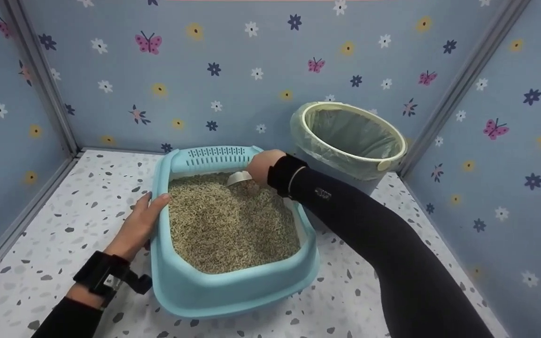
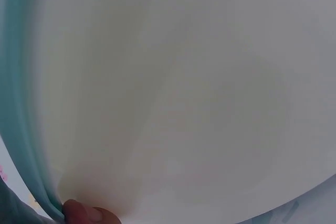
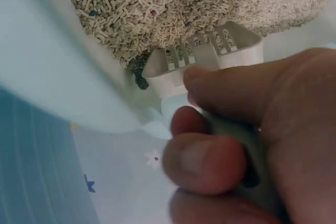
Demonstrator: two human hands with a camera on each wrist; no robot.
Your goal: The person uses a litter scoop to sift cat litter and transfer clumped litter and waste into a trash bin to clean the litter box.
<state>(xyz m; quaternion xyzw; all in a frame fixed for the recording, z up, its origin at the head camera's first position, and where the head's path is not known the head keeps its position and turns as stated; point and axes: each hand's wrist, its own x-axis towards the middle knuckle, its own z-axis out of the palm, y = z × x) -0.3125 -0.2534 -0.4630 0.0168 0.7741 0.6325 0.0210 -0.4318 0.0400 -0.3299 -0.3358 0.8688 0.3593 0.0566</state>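
A light blue litter box (image 1: 233,293) with a slotted back wall holds pale pellet litter (image 1: 209,216). On its left rim my left hand (image 1: 134,230) has a hold, thumb over the edge and fingers outside; the thumb (image 2: 89,213) shows low in the left wrist view. At the back right corner my right hand (image 1: 266,166) grips the handle of a slotted white litter scoop (image 3: 210,59), thumb pressed along it. The scoop's head is at the litter surface near the wall. A dark clump (image 3: 140,77) lies beside the scoop's edge.
Right behind the litter box stands a trash bin with a pale rim (image 1: 354,152) and a translucent liner (image 1: 331,126). The speckled floor (image 1: 350,286) is bordered by blue flowered panels (image 1: 233,51) at the back and both sides.
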